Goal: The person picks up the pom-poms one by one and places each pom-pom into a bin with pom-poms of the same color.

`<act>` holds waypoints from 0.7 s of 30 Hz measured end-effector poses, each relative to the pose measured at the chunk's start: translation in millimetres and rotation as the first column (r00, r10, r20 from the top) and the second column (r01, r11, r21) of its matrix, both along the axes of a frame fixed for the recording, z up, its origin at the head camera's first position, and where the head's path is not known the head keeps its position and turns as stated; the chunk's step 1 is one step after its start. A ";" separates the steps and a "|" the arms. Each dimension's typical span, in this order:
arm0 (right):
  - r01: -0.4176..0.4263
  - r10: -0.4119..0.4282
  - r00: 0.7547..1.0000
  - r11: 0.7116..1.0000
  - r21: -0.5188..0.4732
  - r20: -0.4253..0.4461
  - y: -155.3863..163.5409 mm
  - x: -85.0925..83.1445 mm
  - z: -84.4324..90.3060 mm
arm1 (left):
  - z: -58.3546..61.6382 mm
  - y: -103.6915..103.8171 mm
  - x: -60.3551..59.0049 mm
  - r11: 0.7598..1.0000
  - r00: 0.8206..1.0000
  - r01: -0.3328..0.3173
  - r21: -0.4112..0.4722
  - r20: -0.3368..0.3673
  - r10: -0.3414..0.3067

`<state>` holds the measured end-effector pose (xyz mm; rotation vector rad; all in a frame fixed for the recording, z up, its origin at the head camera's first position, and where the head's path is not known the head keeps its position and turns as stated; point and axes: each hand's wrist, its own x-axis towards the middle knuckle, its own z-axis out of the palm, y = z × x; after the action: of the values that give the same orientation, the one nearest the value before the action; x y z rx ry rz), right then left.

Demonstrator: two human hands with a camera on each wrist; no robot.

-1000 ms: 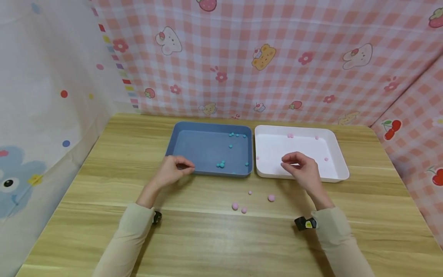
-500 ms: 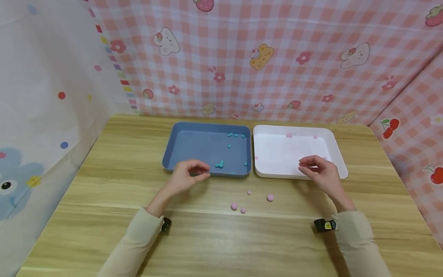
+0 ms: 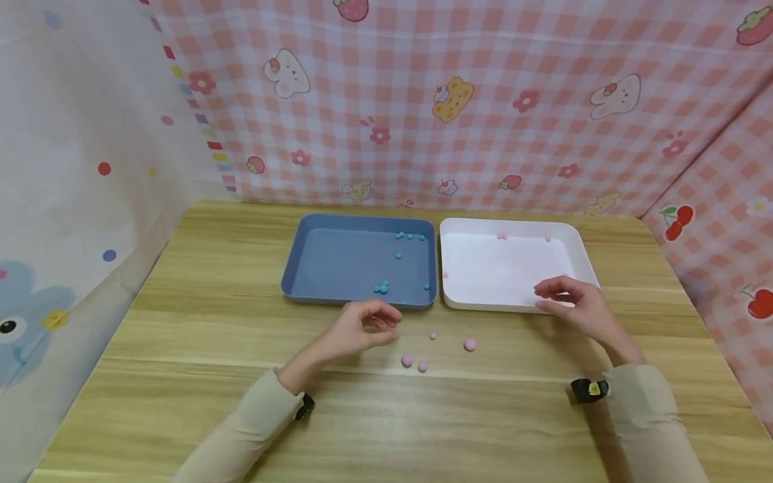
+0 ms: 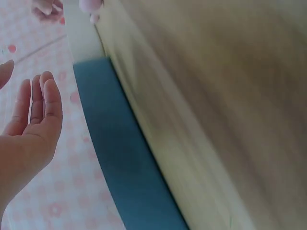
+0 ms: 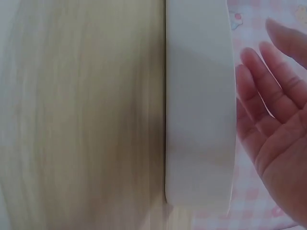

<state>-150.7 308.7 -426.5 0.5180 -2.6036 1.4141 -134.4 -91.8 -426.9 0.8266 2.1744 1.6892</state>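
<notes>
My left hand [image 3: 362, 329] is over the table just in front of the blue tray [image 3: 290, 268], fingers relaxed and parted from the thumb. Nothing is held in it; the left wrist view shows its bare palm [image 4: 36, 129]. Close to its fingertips lie a tiny pink ball [image 3: 433, 336], two larger pink balls [image 3: 407, 360] and, further right, another pink ball [image 3: 470, 345]. My right hand [image 3: 576, 305] hovers over the front right corner of the white tray [image 3: 483, 303]. Its fingers are loosely bent, and the right wrist view shows an empty palm [image 5: 283, 148].
Several teal balls [image 3: 383, 288] sit in the blue tray, mostly on its right side. A few pink balls [image 3: 502, 235] are in the white tray. The trays stand side by side at the back of the wooden table [image 3: 374, 429], before a checked curtain [image 3: 386, 87].
My left hand has moved right and nearer, from the blue tray's front left corner toward the loose pink balls, its fingers parting. My right hand has drifted right over the white tray and opened.
</notes>
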 end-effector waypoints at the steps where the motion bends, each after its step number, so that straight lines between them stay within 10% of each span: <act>1: -0.007 0.006 1.000 1.000 0.021 0.009 2.3 0.2 0.3 | -0.8 2.2 1.0 1.000 1.000 0.011 -0.005 0.014 -0.011; 21: -0.032 0.025 0.999 0.985 0.171 0.047 21.0 -0.2 -9.7 | -15.4 33.4 6.6 0.977 0.985 0.138 -0.164 0.130 -0.117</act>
<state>-150.9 329.7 -436.2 0.5526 -2.7807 1.2293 -127.8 -58.4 -442.3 0.7796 2.1031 1.4290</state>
